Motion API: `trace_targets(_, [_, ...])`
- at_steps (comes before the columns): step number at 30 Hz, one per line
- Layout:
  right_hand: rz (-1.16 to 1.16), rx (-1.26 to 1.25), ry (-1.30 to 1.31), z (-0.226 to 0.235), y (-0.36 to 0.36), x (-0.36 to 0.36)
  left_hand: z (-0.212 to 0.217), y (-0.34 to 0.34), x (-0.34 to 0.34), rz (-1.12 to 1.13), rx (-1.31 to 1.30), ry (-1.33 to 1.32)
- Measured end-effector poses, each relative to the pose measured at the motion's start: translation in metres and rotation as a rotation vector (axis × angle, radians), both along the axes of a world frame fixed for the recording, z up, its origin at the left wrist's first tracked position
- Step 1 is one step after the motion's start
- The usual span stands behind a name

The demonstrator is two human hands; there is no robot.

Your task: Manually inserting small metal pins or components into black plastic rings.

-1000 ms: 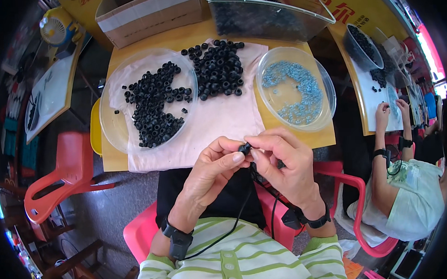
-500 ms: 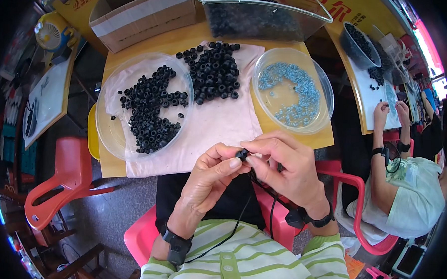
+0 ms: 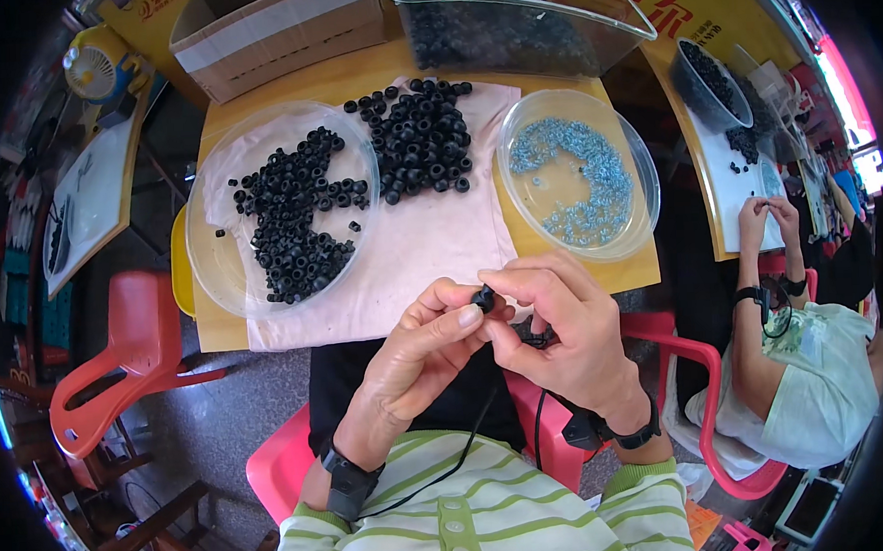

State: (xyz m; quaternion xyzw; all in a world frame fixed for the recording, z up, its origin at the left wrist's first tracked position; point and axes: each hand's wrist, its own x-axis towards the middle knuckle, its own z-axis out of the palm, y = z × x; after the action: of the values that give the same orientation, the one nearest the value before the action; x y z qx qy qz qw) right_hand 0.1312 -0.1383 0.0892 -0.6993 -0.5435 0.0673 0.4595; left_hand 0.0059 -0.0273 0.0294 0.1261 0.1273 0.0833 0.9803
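Observation:
Above my lap, just in front of the table edge, my left hand (image 3: 432,337) pinches a small, round black part (image 3: 482,298) between thumb and forefinger. My right hand (image 3: 560,322) meets it from the other side, forefinger and thumb at the part. Under the curled fingers of that hand shows another dark object (image 3: 536,337), partly hidden, too small to name. Many similar hollow black parts fill a clear round tray (image 3: 196,249) at left, and a loose pile (image 3: 424,138) lies beside it on a pale pink cloth (image 3: 440,246).
At right a clear round tub (image 3: 652,189) holds small light-blue clear pieces (image 3: 605,185). A cardboard box (image 3: 279,41) and a clear bin (image 3: 524,11) of black parts stand at the back. Another person (image 3: 790,359) sits at a table on the right; a red chair (image 3: 134,348) stands left.
The black part has turned a little between my fingertips, and my right forefinger and thumb have spread farther apart. The co-worker's hands have come closer together.

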Motion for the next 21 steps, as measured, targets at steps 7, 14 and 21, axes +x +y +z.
trace_targets(7, [0.008, 0.070, -0.342, -0.013, 0.000, 0.001, 0.001, -0.003, 0.002, -0.018, 0.010, 0.083])
trace_targets(14, [0.047, -0.081, -0.374, 0.004, 0.016, 0.024, 0.006, 0.011, 0.013, 0.117, 0.301, 0.115])
trace_targets(21, [-0.332, -0.139, -0.389, 0.071, 0.091, 0.135, 0.026, 0.089, -0.004, 0.491, 1.819, 0.675])
